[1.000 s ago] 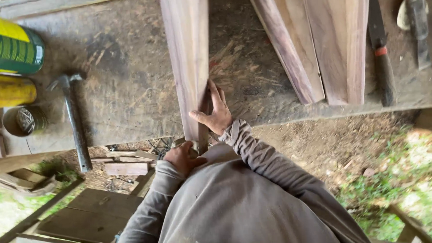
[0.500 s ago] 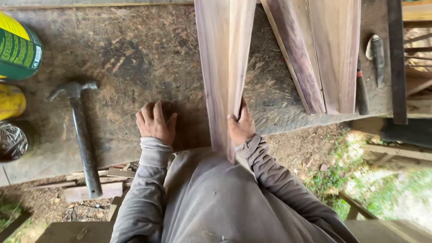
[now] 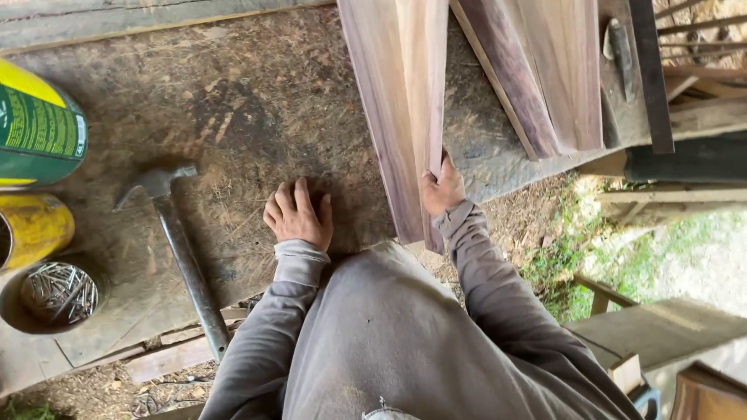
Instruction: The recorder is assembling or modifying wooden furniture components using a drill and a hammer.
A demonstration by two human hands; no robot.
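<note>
1. Gripping tight, the right hand [image 3: 441, 188] wraps its fingers around the near end of a long wooden board [image 3: 402, 99]. This is the head view, looking straight down, and it is the only view.
2. That board lies on the workbench [image 3: 243, 115]. Its near end sticks out a little past the bench edge, and its far end runs out of the top of the picture.
3. Next, the left hand [image 3: 298, 215] holds nothing. It is open and flat, palm down, pressing on the bench just left of the board.
4. A second pile of boards [image 3: 544, 68] lies to the right of the held board, close beside it but not in any hand.
5. A hammer [image 3: 178, 244] lies on the bench to the left of the left hand, its handle pointing toward the person. Nobody touches it.
6. Far left stand a green and yellow can [image 3: 21, 124], a yellow can [image 3: 30, 229], and a small round tin full of nails [image 3: 56, 295].
7. I think the step now is setting the board in its place on the bench.
8. To move it next, the right hand must keep a firm hold, because the board is long. The left hand can brace on the bench to keep the body steady.
</note>
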